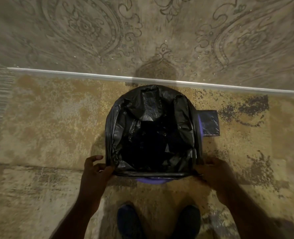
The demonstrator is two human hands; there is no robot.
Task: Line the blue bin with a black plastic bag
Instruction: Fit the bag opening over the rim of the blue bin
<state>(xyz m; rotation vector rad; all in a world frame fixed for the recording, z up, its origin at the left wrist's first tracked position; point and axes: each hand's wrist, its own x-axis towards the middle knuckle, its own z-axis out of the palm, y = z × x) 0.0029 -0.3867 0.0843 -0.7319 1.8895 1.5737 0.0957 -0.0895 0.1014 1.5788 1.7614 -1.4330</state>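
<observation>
A black plastic bag (151,121) hangs open inside the blue bin (150,180), its mouth spread over the far and side rims. Only a sliver of the bin's blue rim shows at the near edge and on the right side. My left hand (96,171) pinches the bag's rolled edge at the near left corner. My right hand (211,171) grips the same edge at the near right corner. The edge runs taut and straight between both hands, just inside the near rim.
A folded black bag (210,123) lies on the carpet beside the bin's right side. A white trim strip (108,77) crosses just behind the bin, with a patterned surface beyond. My two dark shoes (158,221) stand close before the bin.
</observation>
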